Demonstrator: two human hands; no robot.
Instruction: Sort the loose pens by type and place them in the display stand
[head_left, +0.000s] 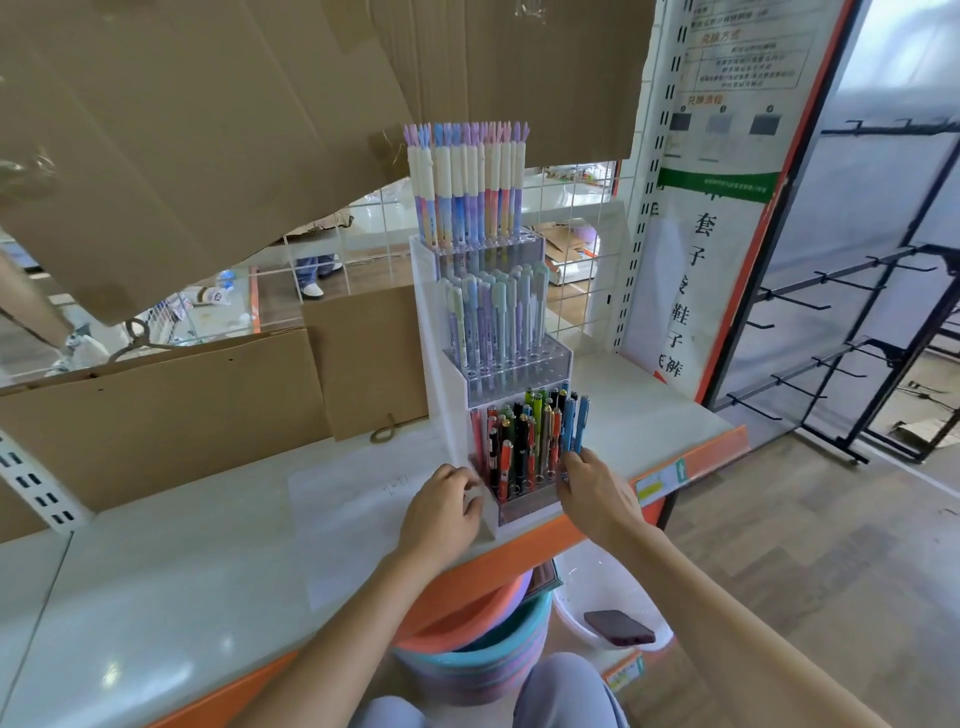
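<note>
Your left hand rested against the left wall of the stand at its base, fingers curled loosely and holding nothing that showed; it looked placed there to brace the stand so it would not slide on the table. Your right hand reached to the right end of the bottom tier, fingertips touching the lower barrels of the blue pens standing there. Whether that grip pinched a pen or only nudged it straight, you could not tell from this angle; the fingers were bent against the barrels.

The stand stood upright near the table's front edge, its three tiers stepping down toward you. The top tier held tall pens with cream grips and pastel caps, the middle tier held pastel pens, and the bottom tier held the mixed pens in black, red, green and orange, packed closely. Each type sat in its own tier, so the sorting looked nearly finished. No loose pens showed on the table. The blue pens stood just above your right fingertips, at the tier's outer edge, probably the last to be seated.
</note>
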